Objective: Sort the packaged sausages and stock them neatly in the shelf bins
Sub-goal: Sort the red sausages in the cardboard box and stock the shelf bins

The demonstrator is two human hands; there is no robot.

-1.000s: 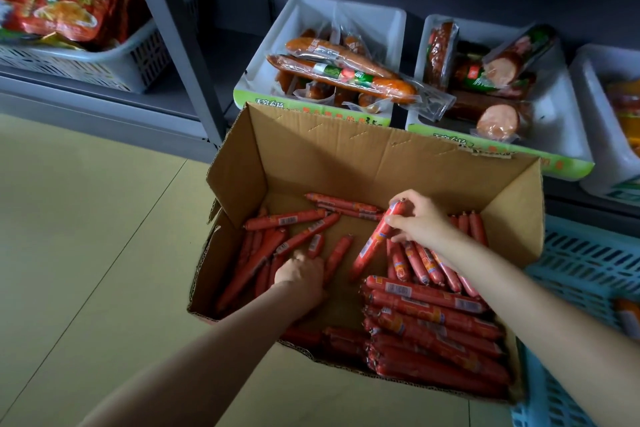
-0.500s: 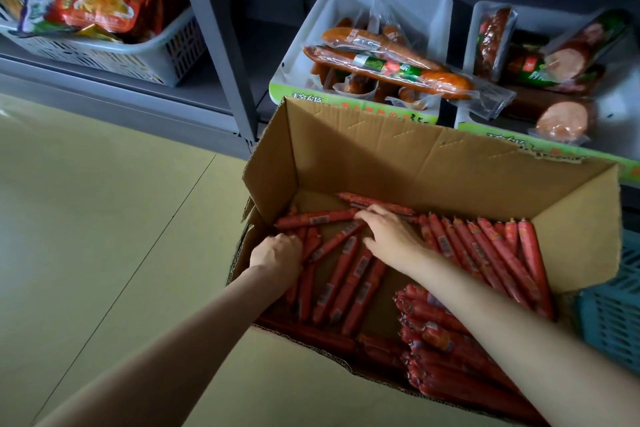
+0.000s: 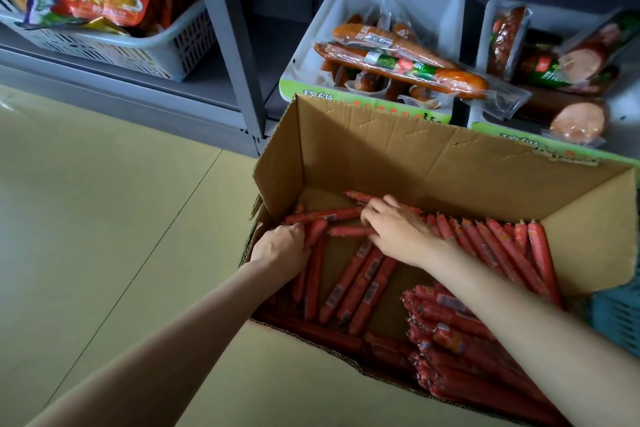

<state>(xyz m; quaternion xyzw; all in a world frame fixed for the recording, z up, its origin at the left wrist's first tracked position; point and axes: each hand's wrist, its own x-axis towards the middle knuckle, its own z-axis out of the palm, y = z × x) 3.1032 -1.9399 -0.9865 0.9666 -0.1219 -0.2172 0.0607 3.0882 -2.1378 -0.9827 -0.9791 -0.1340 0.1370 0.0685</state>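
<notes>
**Inspector:** Nearest item, the cardboard box on the floor. Red sausages lie loose across its middle; tidier rows sit at the right and near corners.

**Clerk:** And the hands?

**Inspector:** Both are inside the box. The left hand is at the left wall, fingers curled down onto the ends of several sausages; whether it truly grips them, I cannot tell. The right hand lies flat, fingers extended, pressing on sausages near the back wall. Nothing is lifted.

**Clerk:** Risks?

**Inspector:** In my judgement, a loose gathered handful could fan out and slip, since these wrappers look smooth. Sausages lying crosswise may snag the others as a bundle comes up.

**Clerk:** Clearance?

**Inspector:** The tall rear flap stands between the hands and the shelf, so any load must rise over that edge. Beyond it, the white bin already holds long orange sausages, one pack overhanging its front right corner. The second bin to the right holds thick sliced ones. Open shelf shows left of the white bin, beside the upright post.
</notes>
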